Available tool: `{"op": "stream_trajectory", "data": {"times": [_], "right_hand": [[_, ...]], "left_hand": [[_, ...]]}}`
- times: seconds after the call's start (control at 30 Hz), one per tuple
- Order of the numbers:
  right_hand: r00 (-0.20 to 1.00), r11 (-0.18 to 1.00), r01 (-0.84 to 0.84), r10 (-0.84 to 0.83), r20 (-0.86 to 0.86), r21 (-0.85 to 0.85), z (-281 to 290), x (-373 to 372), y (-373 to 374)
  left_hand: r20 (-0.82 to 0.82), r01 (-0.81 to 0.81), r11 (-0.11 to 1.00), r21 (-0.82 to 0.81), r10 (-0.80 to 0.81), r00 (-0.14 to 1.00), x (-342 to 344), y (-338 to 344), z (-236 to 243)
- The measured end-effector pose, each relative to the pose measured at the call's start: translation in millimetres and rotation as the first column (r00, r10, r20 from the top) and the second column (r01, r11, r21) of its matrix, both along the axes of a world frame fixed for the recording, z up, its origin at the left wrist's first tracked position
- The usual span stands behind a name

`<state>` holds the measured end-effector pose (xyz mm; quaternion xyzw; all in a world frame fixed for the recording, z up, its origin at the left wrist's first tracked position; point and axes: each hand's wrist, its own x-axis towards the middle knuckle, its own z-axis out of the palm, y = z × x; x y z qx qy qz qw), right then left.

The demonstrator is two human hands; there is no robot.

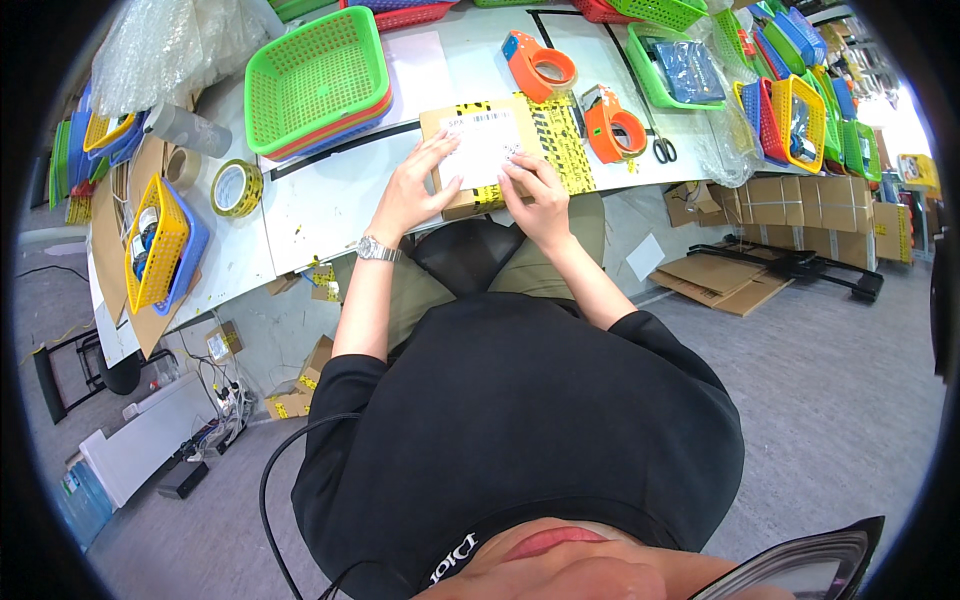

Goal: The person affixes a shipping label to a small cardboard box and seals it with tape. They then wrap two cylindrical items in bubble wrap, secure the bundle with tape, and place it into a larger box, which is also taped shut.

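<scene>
A flat cardboard box (462,208) lies at the near edge of the white table (330,215), banded with yellow-and-black tape (565,150). On its top is a white shipping label (483,155) with a barcode. My left hand (413,187) rests over the label's left side, fingers stretched out and thumb toward the middle. At the label's right side, my right hand (542,203) touches it with slightly bent fingers, apart from one another. Both hands press on the label from above; neither is wrapped around the box.
Two orange tape dispensers (540,68) (614,128) and black scissors (664,150) lie right of the box. Stacked baskets (318,82) stand behind on the left. A tape roll (237,188), a spray bottle (188,130) and a yellow basket (160,243) are at far left.
</scene>
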<state>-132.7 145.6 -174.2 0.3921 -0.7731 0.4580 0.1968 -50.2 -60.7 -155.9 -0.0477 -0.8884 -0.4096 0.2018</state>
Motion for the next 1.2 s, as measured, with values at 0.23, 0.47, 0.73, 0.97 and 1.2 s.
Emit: {"op": "stream_trajectory", "data": {"times": [0.23, 0.47, 0.73, 0.97, 1.2], "right_hand": [[1.000, 1.000, 0.009, -0.009, -0.009, 0.010, -0.2, -0.7, -0.2], [1.000, 1.000, 0.012, -0.012, -0.007, 0.006, 1.5, -0.2, -0.7], [0.998, 0.981, -0.009, -0.003, 0.062, 0.196, 24.2, -0.5, -3.5], [0.990, 0.873, 0.006, 0.063, -0.125, 0.488, 63.3, -22.4, -16.1], [0.969, 0.952, 0.228, -0.242, 0.044, 0.205, 19.3, -139.9, 0.7]], "left_hand": [[0.000, -0.008, 1.000, 0.025, 0.008, 1.000, -0.6, 0.6, -1.2], [-0.001, -0.007, 0.999, 0.035, 0.007, 1.000, -0.2, 0.7, -2.3], [0.056, -0.031, 0.999, -0.031, 0.033, 0.998, -0.4, 5.1, 5.7], [0.028, -0.214, 0.903, -0.372, 0.242, 0.970, -8.3, 22.5, 33.9], [-0.374, -0.318, 0.820, 0.475, 0.515, 0.771, 32.4, 15.4, 35.5]]}}
